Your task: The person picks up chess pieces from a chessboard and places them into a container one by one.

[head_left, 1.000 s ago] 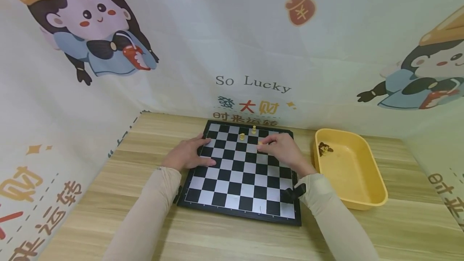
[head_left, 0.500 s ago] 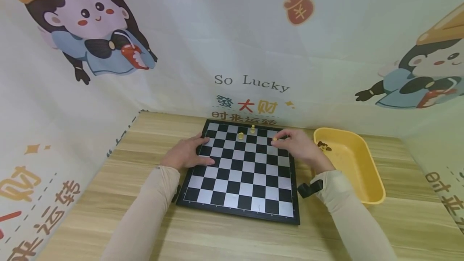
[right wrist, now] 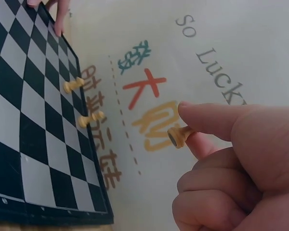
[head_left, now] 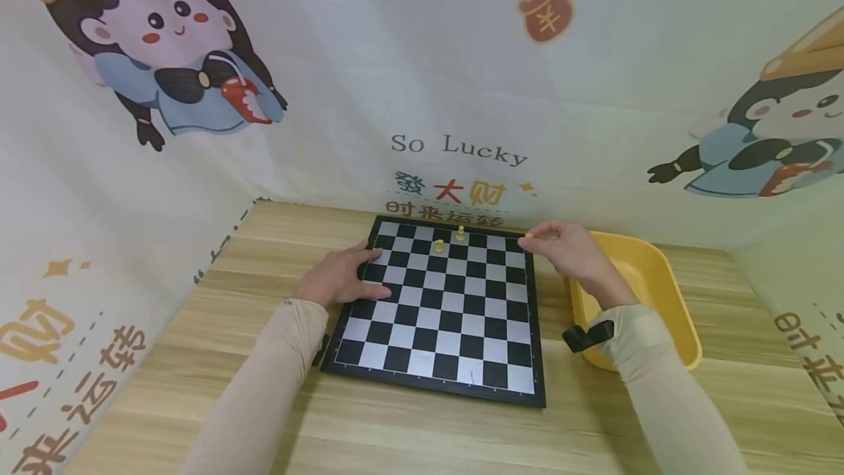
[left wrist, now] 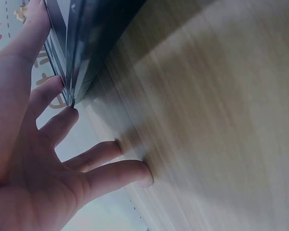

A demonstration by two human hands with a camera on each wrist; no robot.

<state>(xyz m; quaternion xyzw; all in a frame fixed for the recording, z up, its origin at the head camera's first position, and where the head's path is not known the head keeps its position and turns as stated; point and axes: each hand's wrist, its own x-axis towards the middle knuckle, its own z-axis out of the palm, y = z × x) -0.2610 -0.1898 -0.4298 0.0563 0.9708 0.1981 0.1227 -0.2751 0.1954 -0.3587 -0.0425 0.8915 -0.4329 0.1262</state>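
A black-and-white chessboard point(head_left: 435, 341) lies on the table with two pale yellow chess pieces upright near its far edge, a pawn-like one point(head_left: 460, 234) and a knight-like one point(head_left: 439, 246). Between thumb and index finger, my right hand point(head_left: 575, 256) pinches another pale yellow chess piece point(right wrist: 177, 136) over the board's far right corner. In the right wrist view its round base faces the board and the fingers cover its top. My left hand point(head_left: 339, 275) rests at the left edge, thumb over the squares; in the left wrist view some fingertips point(left wrist: 143, 174) reach down to the tabletop.
A yellow plastic tub point(head_left: 689, 339) stands right of the board, partly behind my right hand and wrist. A printed cloth point(head_left: 369, 79) hangs close behind the board's far edge. Wooden tabletop point(head_left: 395, 431) extends in front and to the left.
My right hand has moved right and away from me, from over the squares to the far right corner, still pinching the chess piece. The left hand stays in place.
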